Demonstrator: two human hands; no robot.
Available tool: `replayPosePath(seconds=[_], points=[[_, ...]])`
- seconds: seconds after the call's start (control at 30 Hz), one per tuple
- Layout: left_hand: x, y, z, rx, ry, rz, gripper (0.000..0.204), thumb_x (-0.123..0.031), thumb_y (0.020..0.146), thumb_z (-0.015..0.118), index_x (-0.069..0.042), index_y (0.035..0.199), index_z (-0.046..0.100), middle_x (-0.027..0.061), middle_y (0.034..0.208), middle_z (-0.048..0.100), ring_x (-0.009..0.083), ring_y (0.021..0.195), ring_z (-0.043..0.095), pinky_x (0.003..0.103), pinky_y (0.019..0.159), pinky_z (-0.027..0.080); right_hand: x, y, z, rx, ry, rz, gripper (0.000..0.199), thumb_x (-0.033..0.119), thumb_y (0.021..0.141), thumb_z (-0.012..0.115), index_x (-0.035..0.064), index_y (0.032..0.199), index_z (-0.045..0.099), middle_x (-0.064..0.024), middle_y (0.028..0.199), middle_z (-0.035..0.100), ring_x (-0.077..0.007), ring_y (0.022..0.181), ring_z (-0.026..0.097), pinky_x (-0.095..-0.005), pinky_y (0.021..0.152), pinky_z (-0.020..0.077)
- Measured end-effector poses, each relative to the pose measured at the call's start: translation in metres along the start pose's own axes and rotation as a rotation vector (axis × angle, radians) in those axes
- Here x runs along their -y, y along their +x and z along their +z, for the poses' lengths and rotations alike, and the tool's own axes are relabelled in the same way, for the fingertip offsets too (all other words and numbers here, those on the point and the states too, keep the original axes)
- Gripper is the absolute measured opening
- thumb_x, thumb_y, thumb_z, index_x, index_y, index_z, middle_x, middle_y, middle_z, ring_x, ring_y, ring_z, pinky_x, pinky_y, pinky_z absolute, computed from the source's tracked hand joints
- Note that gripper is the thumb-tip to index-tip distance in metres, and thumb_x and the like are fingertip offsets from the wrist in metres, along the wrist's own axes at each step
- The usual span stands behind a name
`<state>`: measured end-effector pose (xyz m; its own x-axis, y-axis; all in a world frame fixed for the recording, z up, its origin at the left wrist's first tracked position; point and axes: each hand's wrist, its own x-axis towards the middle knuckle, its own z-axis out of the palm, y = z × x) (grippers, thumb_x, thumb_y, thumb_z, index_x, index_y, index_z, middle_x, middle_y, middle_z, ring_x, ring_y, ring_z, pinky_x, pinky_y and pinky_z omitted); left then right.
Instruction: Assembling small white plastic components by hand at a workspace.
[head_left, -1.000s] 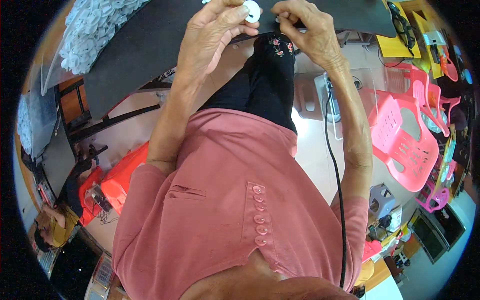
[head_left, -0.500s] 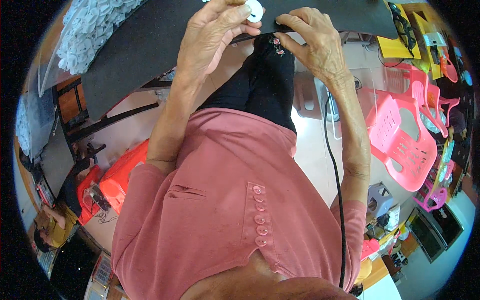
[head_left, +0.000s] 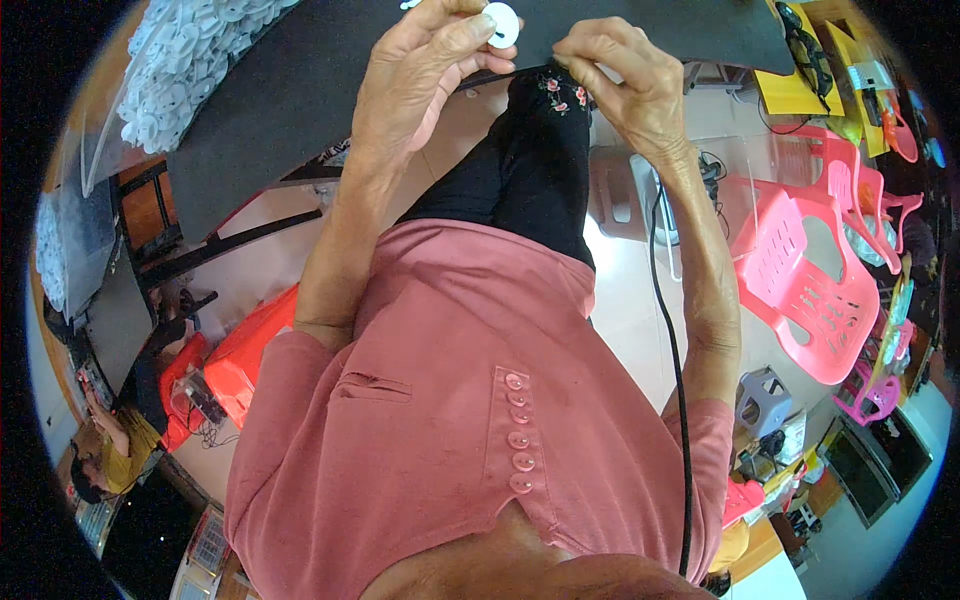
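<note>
My left hand (head_left: 425,75) is raised at the front edge of a dark table (head_left: 300,80) and holds a small white round disc with a hole (head_left: 500,24) between thumb and fingers. My right hand (head_left: 625,85) is close beside it, a little to the right, with its fingertips pinched together at the table's edge. I can make out nothing between those fingertips. Below the hands are my pink buttoned shirt and black flowered trousers.
A heap of white discs (head_left: 185,60) lies at the table's far left. Pink plastic chairs (head_left: 810,280) stand to the right, and yellow items (head_left: 800,85) lie at the table's right end. A black cable (head_left: 680,400) hangs along my right arm. Another person (head_left: 115,450) sits low left by orange crates (head_left: 240,350).
My right hand has drawn slightly down and away from the disc, toward the table's edge. My left hand keeps hold of the white disc in about the same place.
</note>
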<state>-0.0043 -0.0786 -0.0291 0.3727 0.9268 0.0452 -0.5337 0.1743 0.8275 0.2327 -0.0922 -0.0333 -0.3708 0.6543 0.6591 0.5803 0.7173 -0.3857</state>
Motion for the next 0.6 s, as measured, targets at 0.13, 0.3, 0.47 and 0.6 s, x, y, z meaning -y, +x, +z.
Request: replayPosePath(seconds=[0.13,0.3,0.47,0.6], points=[[0.001,-0.001,-0.007,-0.011,-0.028,-0.015,0.019,-0.009,0.101,0.06,0.0,0.117,0.06,0.0097,0.103,0.068,0.017,0.09,0.068,0.029,0.081,0.057,0.033,0.019,0.0,-0.094,0.579,0.636,0.002,0.001,0.092,0.069,0.0015,0.094,0.069,0.0004,0.081,0.067,-0.0049,0.068,0.057,-0.0205,0.063,0.0452],[-0.006,-0.004,-0.002,0.017,-0.136,-0.024,0.02,-0.009,0.101,0.06,-0.001,0.12,0.059,0.0107,0.106,0.069,0.0179,0.091,0.069,0.03,0.082,0.058,0.051,0.034,0.005,-0.207,0.754,0.725,0.002,0.003,0.095,0.068,0.0014,0.095,0.069,0.0015,0.085,0.069,-0.0028,0.073,0.059,-0.0183,0.065,0.0458],[-0.01,-0.005,0.0,0.055,-0.121,-0.003,0.023,-0.009,0.1,0.062,-0.003,0.122,0.058,0.0097,0.108,0.068,0.017,0.092,0.068,0.031,0.086,0.058,0.061,0.039,0.01,-0.179,0.771,0.771,0.003,0.002,0.096,0.068,-0.0001,0.097,0.069,0.0007,0.086,0.069,-0.0044,0.075,0.06,-0.0191,0.068,0.0484],[-0.001,-0.004,-0.005,0.1,-0.1,0.032,0.024,-0.006,0.099,0.063,-0.003,0.121,0.058,0.0088,0.111,0.067,0.0161,0.097,0.067,0.031,0.088,0.057,0.061,0.037,0.025,-0.279,0.944,0.699,0.003,0.001,0.097,0.067,-0.0017,0.098,0.068,-0.0025,0.089,0.07,-0.0077,0.078,0.063,-0.0221,0.073,0.0521]])
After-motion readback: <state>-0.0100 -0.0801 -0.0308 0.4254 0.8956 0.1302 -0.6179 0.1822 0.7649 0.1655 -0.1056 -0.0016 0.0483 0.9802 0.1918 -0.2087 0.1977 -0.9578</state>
